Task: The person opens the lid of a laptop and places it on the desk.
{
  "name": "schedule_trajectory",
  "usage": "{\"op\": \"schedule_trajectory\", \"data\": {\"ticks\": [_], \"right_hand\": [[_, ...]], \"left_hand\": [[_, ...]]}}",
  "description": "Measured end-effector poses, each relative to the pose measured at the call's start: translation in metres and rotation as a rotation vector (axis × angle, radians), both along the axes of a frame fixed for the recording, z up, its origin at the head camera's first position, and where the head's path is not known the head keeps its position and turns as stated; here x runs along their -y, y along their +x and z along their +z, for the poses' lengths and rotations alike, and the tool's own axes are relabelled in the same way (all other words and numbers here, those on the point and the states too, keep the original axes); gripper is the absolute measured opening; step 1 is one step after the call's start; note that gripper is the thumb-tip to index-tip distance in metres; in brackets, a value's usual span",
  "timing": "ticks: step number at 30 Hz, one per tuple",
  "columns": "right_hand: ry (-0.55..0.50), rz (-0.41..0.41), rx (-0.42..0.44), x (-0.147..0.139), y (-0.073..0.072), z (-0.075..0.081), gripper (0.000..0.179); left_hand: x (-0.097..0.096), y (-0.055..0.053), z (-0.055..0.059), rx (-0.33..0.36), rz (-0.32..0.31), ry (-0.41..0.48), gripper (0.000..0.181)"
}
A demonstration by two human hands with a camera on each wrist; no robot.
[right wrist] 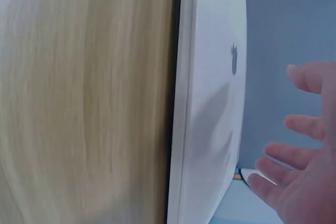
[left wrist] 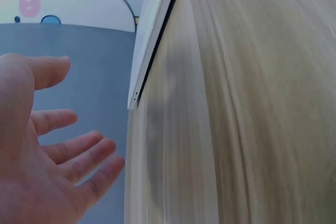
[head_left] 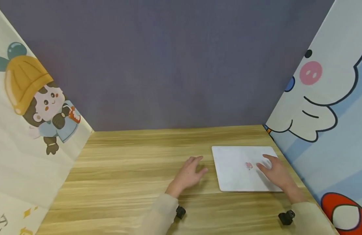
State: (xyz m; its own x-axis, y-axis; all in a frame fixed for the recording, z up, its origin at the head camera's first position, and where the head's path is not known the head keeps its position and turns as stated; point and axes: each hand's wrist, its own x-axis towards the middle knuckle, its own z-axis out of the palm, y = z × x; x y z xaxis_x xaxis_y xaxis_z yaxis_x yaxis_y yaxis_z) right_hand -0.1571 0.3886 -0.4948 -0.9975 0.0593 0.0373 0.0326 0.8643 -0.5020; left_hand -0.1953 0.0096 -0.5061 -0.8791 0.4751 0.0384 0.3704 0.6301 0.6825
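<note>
A closed silver-white laptop (head_left: 234, 174) with an apple logo on its lid lies flat at the right of the wooden table. Left of it, my left hand (head_left: 188, 173) hovers above the wood, fingers spread and holding nothing. My right hand (head_left: 275, 173) is over the laptop's right part, apart from the lid, with its shadow falling there. In the right wrist view the fingers of that hand (right wrist: 310, 156) are loosely spread beside the laptop (right wrist: 210, 129). The left wrist view shows the left palm (left wrist: 37, 177) near the laptop's corner, touching nothing.
The wooden table (head_left: 125, 173) meets a dark grey panel (head_left: 169, 65) at the back. A cartoon-printed sheet (head_left: 16, 137) borders the left side, another printed sheet (head_left: 339, 153) the right, close to the laptop. Each wrist carries a small black camera (head_left: 180, 212).
</note>
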Motion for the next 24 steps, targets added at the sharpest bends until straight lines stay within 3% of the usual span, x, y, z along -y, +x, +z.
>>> {"op": "schedule_trajectory", "data": {"ticks": [14, 24], "right_hand": [[0.037, -0.031, 0.036, -0.043, -0.003, -0.007, 0.071], [0.075, -0.057, 0.118, -0.059, -0.002, -0.003, 0.077]], "left_hand": [[-0.02, 0.002, 0.0, 0.041, 0.003, -0.019, 0.064], [-0.037, 0.002, 0.0, 0.089, 0.03, -0.057, 0.064]]}}
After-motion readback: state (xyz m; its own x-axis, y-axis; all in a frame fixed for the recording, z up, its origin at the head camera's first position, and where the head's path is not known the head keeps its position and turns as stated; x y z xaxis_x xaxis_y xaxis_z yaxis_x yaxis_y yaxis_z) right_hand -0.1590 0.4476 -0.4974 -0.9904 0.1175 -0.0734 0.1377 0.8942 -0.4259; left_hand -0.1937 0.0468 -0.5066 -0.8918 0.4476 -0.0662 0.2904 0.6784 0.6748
